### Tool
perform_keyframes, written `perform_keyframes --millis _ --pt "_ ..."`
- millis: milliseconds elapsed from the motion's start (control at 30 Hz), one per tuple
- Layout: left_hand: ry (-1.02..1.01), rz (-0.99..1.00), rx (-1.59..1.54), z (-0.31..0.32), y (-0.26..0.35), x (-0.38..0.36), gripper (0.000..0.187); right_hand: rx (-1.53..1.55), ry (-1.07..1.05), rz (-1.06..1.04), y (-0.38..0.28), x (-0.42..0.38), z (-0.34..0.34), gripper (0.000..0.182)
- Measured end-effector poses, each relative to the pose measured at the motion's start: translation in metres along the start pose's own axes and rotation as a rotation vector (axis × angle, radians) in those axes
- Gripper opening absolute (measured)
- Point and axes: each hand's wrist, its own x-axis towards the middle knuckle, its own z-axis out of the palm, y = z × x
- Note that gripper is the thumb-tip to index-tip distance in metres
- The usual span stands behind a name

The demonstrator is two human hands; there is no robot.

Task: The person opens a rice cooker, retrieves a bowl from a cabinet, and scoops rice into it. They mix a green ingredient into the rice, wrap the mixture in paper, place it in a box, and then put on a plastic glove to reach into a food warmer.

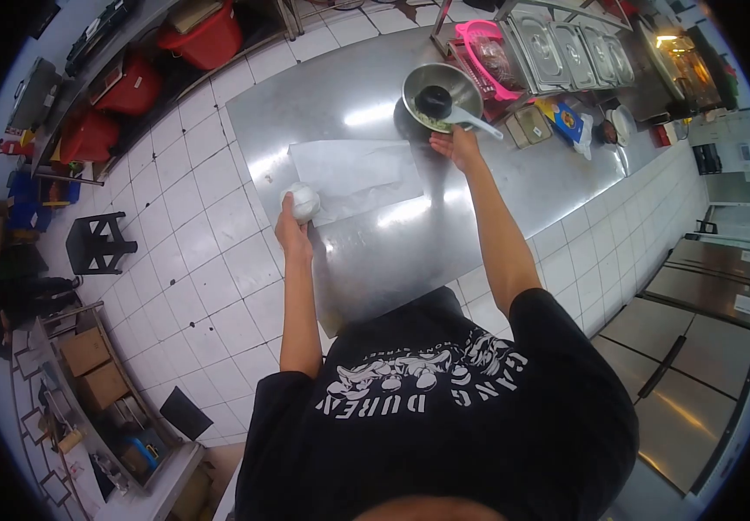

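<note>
My left hand [292,233] is closed round a rounded white bundle [304,200] at the table's left edge; it looks like wrapped paper, and its inside is hidden. Beside it, white paper [353,169] lies flat on the steel table [392,243]. My right hand [457,149] grips a metal bowl [413,87] by its near side, with some fingers hidden beneath it. Inside the bowl sit a round black piece [433,102] and some pale green food. A white-handled utensil [477,123] leans out over the rim to the right.
A pink basket [489,61], steel lidded pans [541,52], a small tray [528,127] and a blue-yellow packet [568,123] stand at the back right. Red tubs [204,39] line a shelf at upper left. A black stool [99,243] stands on the tiled floor.
</note>
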Motion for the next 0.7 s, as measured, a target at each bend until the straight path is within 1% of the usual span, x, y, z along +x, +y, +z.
perform_keyframes --millis 33,67,133,200,267,300,367,400,467,500,533,567,600,633,667,700 --pt "0.026 0.019 0.002 0.002 -0.001 -0.001 0.067 -0.067 0.054 0.014 0.0 -0.002 0.001 0.042" --pt "0.049 0.039 0.001 0.005 -0.001 -0.001 0.062 -0.136 0.107 0.026 -0.005 -0.02 0.014 0.045" --pt "0.033 0.039 -0.006 0.005 0.0 0.0 0.062 -0.665 0.149 -0.007 0.032 -0.022 0.014 0.048" --pt "0.021 0.019 0.004 0.002 -0.006 0.001 0.062 -1.31 0.191 -0.478 0.091 -0.033 0.021 0.044" --pt "0.019 -0.005 0.016 0.004 -0.007 0.005 0.062 -1.409 0.19 -0.52 0.102 -0.064 0.038 0.037" --pt "0.009 -0.005 0.019 0.006 -0.008 0.005 0.062 -1.406 0.201 -0.521 0.101 -0.064 0.035 0.037" --pt "0.031 -0.019 -0.004 0.005 -0.009 -0.002 0.062 -0.959 0.064 -0.345 0.097 -0.066 0.034 0.032" --pt "0.034 -0.021 -0.002 0.003 -0.01 -0.006 0.062 -0.959 0.062 -0.341 0.091 -0.076 0.03 0.032" --pt "-0.049 -0.027 -0.087 -0.001 -0.014 -0.017 0.066 -0.701 0.089 -0.347 0.079 -0.103 0.01 0.029" --pt "-0.046 -0.033 -0.081 -0.002 -0.018 -0.023 0.066 -0.558 0.049 -0.283 0.08 -0.115 -0.008 0.03" --pt "-0.106 -0.052 -0.12 -0.002 -0.022 -0.03 0.063 -0.554 0.055 -0.277 0.091 -0.121 -0.033 0.03" --pt "-0.171 -0.069 -0.158 0.0 -0.025 -0.036 0.06 -0.682 0.106 -0.398 0.112 -0.121 -0.063 0.032" --pt "-0.181 -0.068 -0.148 0.006 -0.03 -0.044 0.06 -0.807 0.159 -0.523 0.124 -0.122 -0.081 0.035" --pt "-0.176 -0.098 -0.126 0.014 -0.038 -0.052 0.057 -0.797 0.167 -0.528 0.121 -0.13 -0.087 0.035" --pt "-0.161 -0.131 -0.104 0.02 -0.045 -0.059 0.055 -0.822 0.18 -0.425 0.116 -0.142 -0.092 0.036" --pt "-0.191 -0.108 -0.097 0.021 -0.056 -0.063 0.054 -0.845 0.187 -0.314 0.11 -0.156 -0.095 0.037"
